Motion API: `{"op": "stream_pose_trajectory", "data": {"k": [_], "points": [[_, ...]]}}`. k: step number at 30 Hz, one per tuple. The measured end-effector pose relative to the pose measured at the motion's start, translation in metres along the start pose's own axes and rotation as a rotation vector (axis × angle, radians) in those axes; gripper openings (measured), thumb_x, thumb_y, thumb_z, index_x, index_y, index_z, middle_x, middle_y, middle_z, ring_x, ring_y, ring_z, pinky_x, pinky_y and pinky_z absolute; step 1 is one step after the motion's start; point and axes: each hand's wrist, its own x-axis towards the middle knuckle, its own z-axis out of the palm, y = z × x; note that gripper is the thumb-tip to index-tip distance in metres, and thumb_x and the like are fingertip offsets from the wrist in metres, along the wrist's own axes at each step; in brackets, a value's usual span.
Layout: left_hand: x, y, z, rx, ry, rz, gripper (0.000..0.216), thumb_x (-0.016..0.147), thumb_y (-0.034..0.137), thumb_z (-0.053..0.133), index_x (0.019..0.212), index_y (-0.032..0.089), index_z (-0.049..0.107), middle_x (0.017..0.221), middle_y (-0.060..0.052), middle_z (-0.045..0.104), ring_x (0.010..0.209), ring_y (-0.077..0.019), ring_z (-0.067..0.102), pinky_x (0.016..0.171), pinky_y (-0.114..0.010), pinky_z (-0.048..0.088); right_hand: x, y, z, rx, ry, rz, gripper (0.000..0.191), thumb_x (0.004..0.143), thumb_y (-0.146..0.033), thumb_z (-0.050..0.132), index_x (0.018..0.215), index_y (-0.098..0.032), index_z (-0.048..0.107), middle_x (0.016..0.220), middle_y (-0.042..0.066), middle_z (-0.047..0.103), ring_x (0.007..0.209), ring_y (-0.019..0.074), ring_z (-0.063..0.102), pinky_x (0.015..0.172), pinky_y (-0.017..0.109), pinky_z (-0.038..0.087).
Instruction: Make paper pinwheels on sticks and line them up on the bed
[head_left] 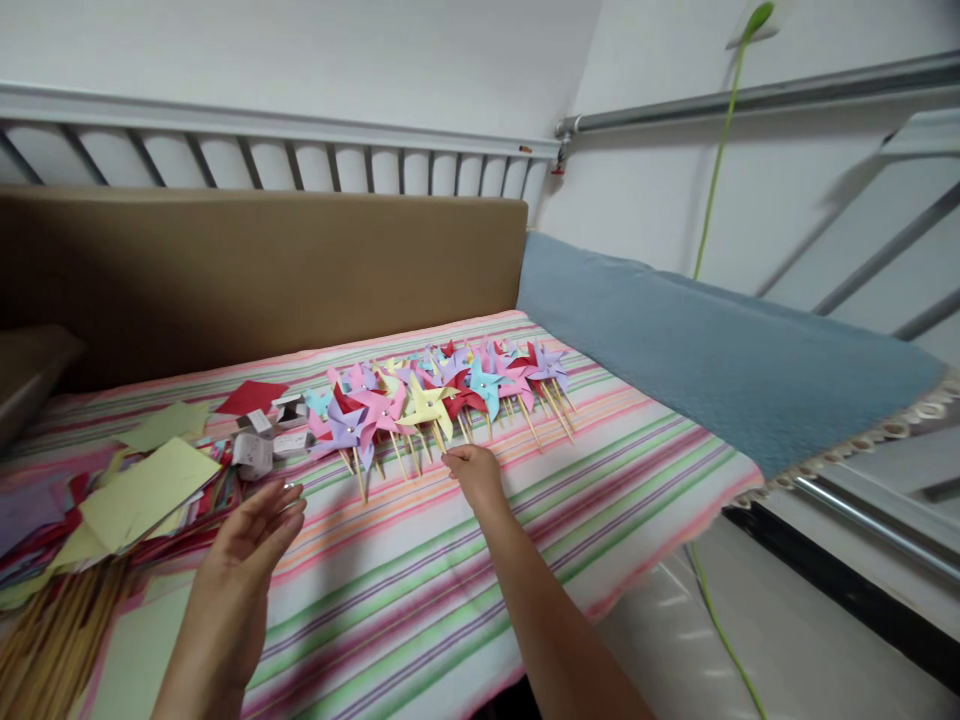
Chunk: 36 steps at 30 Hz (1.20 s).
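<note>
Yellow pinwheel [426, 404]: right hand [474, 472] outstretched, pinching stick [437, 437]; left hand [251, 535] open, palm sideways.

Bare striped cloth [450, 600] ahead, pinwheels [442, 395] beyond; paper pile [142, 490] left

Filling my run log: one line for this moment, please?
right hand: at yellow pinwheel stick | left hand: open, empty, above striped cloth | paper sheets: beside it

Left hand [251, 535] and right hand [474, 472] are bare. Left forearm [217, 640] and right forearm [540, 610] are uncovered along their full visible length, down to the lower frame edge. A small bright glint [287, 487] sits at the left fingertips; what it is cannot be made out.
</note>
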Motion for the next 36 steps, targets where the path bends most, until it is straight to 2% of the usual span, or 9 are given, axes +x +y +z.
{"op": "stream_pose_trajectory", "data": {"k": [6, 9, 14, 17, 20, 23, 27, 31, 36], "points": [[0.0, 0.003, -0.005, -0.033, 0.016, 0.016, 0.053, 0.054, 0.025, 0.08, 0.104, 0.021, 0.061, 0.111, -0.007, 0.064, 0.11, -0.0227, 0.056, 0.092, -0.029, 0.046, 0.004, 0.002, 0.004, -0.091, 0.033, -0.041, 0.018, 0.068, -0.027, 0.056, 0.069, -0.014, 0.07, 0.056, 0.003, 0.065, 0.053, 0.0158, 0.06, 0.053, 0.025, 0.044], [0.003, 0.01, -0.014, -0.079, 0.057, 0.088, 0.049, 0.056, 0.023, 0.078, 0.102, 0.02, 0.062, 0.106, -0.005, 0.065, 0.105, -0.021, 0.058, 0.092, -0.031, 0.045, 0.001, -0.002, 0.0, -0.148, 0.046, -0.073, 0.019, 0.069, -0.025, 0.054, 0.071, -0.015, 0.07, 0.061, 0.004, 0.068, 0.059, 0.0175, 0.062, 0.058, 0.026, 0.046], [0.015, 0.028, -0.053, -0.187, 0.309, 0.371, 0.039, 0.058, 0.021, 0.075, 0.095, 0.019, 0.062, 0.092, -0.003, 0.067, 0.085, -0.0144, 0.063, 0.082, -0.029, 0.048, -0.017, -0.021, -0.008, -0.2, 0.073, -0.132, 0.028, 0.072, -0.033, 0.053, 0.088, -0.017, 0.069, 0.08, 0.007, 0.07, 0.073, 0.0222, 0.063, 0.07, 0.034, 0.046], [0.017, 0.037, -0.075, -0.214, 0.42, 0.403, 0.034, 0.059, 0.02, 0.073, 0.091, 0.019, 0.062, 0.089, -0.002, 0.066, 0.079, -0.0113, 0.062, 0.076, -0.025, 0.048, -0.038, -0.032, 0.005, -0.144, 0.052, -0.231, 0.027, 0.074, -0.037, 0.054, 0.087, -0.019, 0.068, 0.081, 0.006, 0.07, 0.073, 0.0222, 0.064, 0.069, 0.034, 0.046], [0.015, 0.039, -0.089, -0.163, 0.425, 0.411, 0.032, 0.062, 0.023, 0.072, 0.092, 0.018, 0.062, 0.087, -0.002, 0.066, 0.075, -0.0109, 0.062, 0.073, -0.025, 0.048, -0.067, -0.039, 0.033, -0.05, -0.116, -0.33, 0.022, 0.077, -0.037, 0.055, 0.083, -0.02, 0.068, 0.079, 0.005, 0.069, 0.072, 0.0205, 0.063, 0.067, 0.032, 0.047], [0.01, 0.033, -0.102, 0.087, 0.342, 0.37, 0.033, 0.065, 0.028, 0.07, 0.095, 0.017, 0.062, 0.084, -0.003, 0.066, 0.072, -0.0133, 0.061, 0.07, -0.028, 0.048, -0.098, -0.042, 0.063, -0.04, -0.365, -0.425, 0.018, 0.08, -0.031, 0.054, 0.08, -0.02, 0.067, 0.078, 0.004, 0.068, 0.07, 0.0183, 0.062, 0.066, 0.03, 0.046], [-0.006, 0.008, -0.122, 0.69, 0.143, 0.283, 0.034, 0.064, 0.03, 0.069, 0.095, 0.015, 0.064, 0.093, -0.009, 0.066, 0.086, -0.0228, 0.061, 0.081, -0.039, 0.046, -0.127, -0.043, 0.088, -0.081, -0.588, -0.536, 0.013, 0.079, -0.022, 0.054, 0.078, -0.021, 0.067, 0.078, 0.003, 0.067, 0.073, 0.0168, 0.061, 0.068, 0.028, 0.045], [-0.029, -0.029, -0.132, 1.1, -0.039, 0.343, 0.049, 0.06, 0.019, 0.069, 0.108, 0.014, 0.06, 0.109, -0.014, 0.063, 0.104, -0.0282, 0.056, 0.093, -0.042, 0.041, -0.137, -0.041, 0.092, -0.095, -0.658, -0.557, 0.014, 0.078, -0.02, 0.053, 0.078, -0.021, 0.067, 0.077, 0.003, 0.067, 0.073, 0.0167, 0.061, 0.067, 0.027, 0.044], [-0.043, -0.052, -0.129, 1.258, 0.013, 0.435, 0.056, 0.064, 0.023, 0.068, 0.117, 0.013, 0.053, 0.12, -0.016, 0.056, 0.114, -0.0284, 0.049, 0.1, -0.041, 0.036, -0.14, -0.034, 0.084, -0.086, -0.672, -0.529, 0.015, 0.077, -0.021, 0.053, 0.077, -0.021, 0.068, 0.074, 0.003, 0.067, 0.068, 0.0169, 0.061, 0.064, 0.027, 0.044]]}}
